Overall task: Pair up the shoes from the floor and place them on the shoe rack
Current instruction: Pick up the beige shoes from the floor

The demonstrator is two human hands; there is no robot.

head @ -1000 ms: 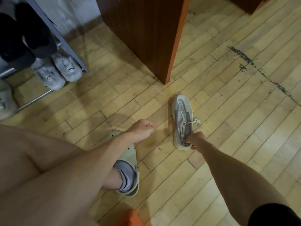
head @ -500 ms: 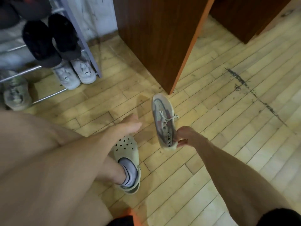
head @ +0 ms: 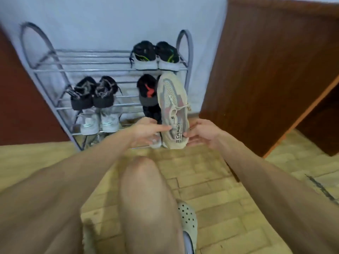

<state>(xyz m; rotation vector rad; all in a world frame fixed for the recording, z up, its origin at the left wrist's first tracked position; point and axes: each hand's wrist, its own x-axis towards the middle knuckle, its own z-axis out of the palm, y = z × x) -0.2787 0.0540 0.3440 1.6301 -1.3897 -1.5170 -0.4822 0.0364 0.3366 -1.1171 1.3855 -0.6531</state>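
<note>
A beige knit sneaker with pink and grey panels is held up in the air, toe pointing up, in front of the right end of the grey metal shoe rack. My right hand grips its heel from the right. My left hand touches the heel from the left with fingers spread. Behind the left fingers, on the rack's bottom tier, part of a pale shoe shows. The rack holds a black pair on top, a dark pair and a black-red shoe in the middle, a white pair below.
A dark brown wooden cabinet stands right of the rack, with another dark panel at the left. My bent knee and a foot in a beige clog are below, on the pale parquet floor.
The sneaker was lifted off the floor by my right hand and carried up to the rack. My left hand came onto its heel. The view swung up from the floor to face the rack.
</note>
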